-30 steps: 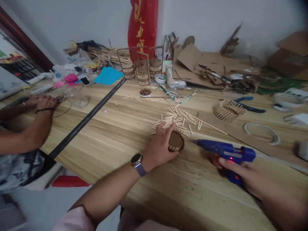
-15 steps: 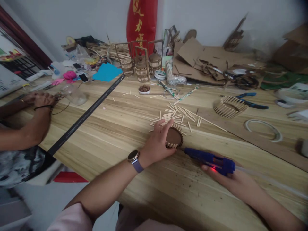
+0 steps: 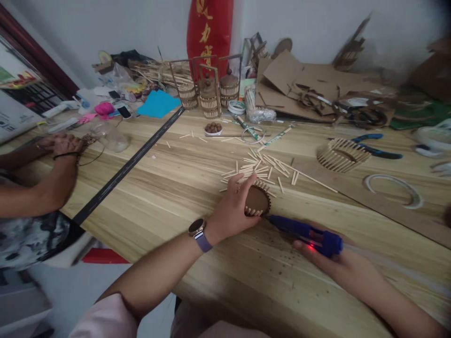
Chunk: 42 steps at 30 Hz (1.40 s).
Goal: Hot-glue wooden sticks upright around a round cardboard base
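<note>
My left hand (image 3: pixel 230 206), with a watch on the wrist, grips the near left side of a round brown disc (image 3: pixel 258 201) edged with short upright sticks. In my right hand (image 3: pixel 334 263) is a blue glue gun (image 3: pixel 305 232) with a red light glowing on it. The gun's nozzle points left and is at the disc's near right edge, close to my left fingertips. Just beyond the disc lies a loose pile of short wooden sticks (image 3: pixel 252 165).
Behind stand small stick baskets (image 3: pixel 210 105) with tall handles and a bowl of brown balls (image 3: pixel 213 128). Rightward are a stick ring (image 3: pixel 341 155), blue-handled pliers (image 3: pixel 382 152) and a white ring (image 3: pixel 394 188). At left, another person's clasped hands (image 3: pixel 65 144) rest near a clear jar (image 3: pixel 114 140).
The view has shifted slightly, so most things on the table appear a little further right. Both hands keep their holds, and the nozzle stays by the disc's edge.
</note>
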Motion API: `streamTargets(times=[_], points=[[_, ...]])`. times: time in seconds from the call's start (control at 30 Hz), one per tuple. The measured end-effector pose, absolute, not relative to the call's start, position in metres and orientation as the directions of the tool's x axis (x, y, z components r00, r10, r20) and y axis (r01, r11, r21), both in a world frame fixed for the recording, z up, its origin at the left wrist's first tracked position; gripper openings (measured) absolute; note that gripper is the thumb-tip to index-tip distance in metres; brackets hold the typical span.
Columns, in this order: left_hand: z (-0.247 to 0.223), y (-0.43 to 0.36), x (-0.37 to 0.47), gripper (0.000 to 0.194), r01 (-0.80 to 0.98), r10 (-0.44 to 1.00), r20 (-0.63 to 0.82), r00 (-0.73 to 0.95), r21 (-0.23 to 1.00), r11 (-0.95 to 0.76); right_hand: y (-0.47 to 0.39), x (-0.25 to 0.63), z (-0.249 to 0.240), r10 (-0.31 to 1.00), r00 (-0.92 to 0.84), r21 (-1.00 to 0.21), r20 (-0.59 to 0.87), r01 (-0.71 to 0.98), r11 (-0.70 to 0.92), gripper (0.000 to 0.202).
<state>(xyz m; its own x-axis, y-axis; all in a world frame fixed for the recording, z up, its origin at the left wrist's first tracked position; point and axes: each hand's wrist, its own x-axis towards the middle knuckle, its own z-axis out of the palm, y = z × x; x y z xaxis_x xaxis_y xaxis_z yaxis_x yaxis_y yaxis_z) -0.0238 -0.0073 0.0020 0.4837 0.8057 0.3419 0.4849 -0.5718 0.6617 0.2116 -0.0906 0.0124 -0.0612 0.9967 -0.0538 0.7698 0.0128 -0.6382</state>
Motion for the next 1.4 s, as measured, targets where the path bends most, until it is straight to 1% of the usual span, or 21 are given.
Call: streamTargets(times=[0.2,0.37,0.57,0.77,0.9,1.1,1.27,1.4], points=[[0.002,-0.007,-0.024,0.104,0.481,0.800,0.355,0.484,0.656,-0.581,-0.091,0.215,0.006,0.997,-0.046,-0.614,-0.068,0.789,-0.006,0.052],[0.002,-0.007,-0.024,0.104,0.482,0.807,0.342,0.481,0.666,-0.569,-0.090,0.211,0.010,0.997,-0.079,-0.639,-0.021,0.768,0.047,0.046],[0.002,-0.007,-0.024,0.102,0.474,0.801,0.350,0.486,0.664,-0.578,-0.090,0.208,0.015,0.995,-0.097,-0.650,-0.016,0.757,0.063,0.045],[0.003,-0.007,-0.024,0.103,0.481,0.808,0.336,0.484,0.669,-0.566,-0.089,0.207,0.015,0.996,-0.086,-0.628,-0.020,0.776,0.055,0.044],[0.003,-0.007,-0.023,0.102,0.490,0.807,0.338,0.484,0.660,-0.570,-0.090,0.209,0.011,0.997,-0.074,-0.613,0.015,0.787,0.068,0.045],[0.003,-0.007,-0.024,0.102,0.493,0.809,0.329,0.487,0.661,-0.566,-0.089,0.213,0.005,0.992,-0.109,-0.584,0.064,0.802,0.126,0.042],[0.002,-0.006,-0.024,0.101,0.497,0.812,0.328,0.482,0.662,-0.562,-0.088,0.210,0.007,0.988,-0.130,-0.596,0.081,0.788,0.153,0.039],[0.002,-0.007,-0.024,0.102,0.499,0.811,0.325,0.487,0.658,-0.564,-0.089,0.210,0.007,0.989,-0.120,-0.599,0.082,0.788,0.145,0.039]])
